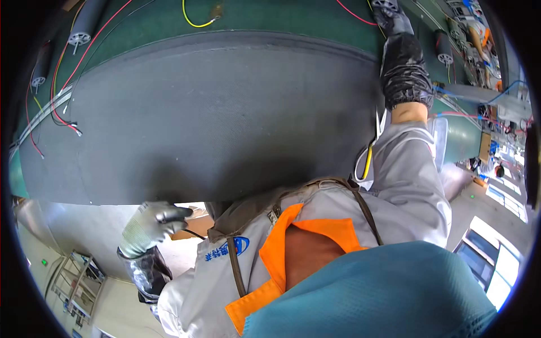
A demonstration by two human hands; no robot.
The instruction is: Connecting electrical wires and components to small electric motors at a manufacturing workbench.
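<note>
right fingers (385, 21) around cropped grey cylinder (385, 4), left fingers (178, 214) curled, cannot tell if holding

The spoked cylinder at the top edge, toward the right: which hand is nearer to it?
Right. The right hand is at the spoked cylinder, apparently touching it; the left hand is far away, by the near edge of the dark mat.

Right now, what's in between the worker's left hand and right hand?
Going from the left hand to the right hand, the head view shows the wide dark grey mat, then a little strip of green tabletop.
</note>
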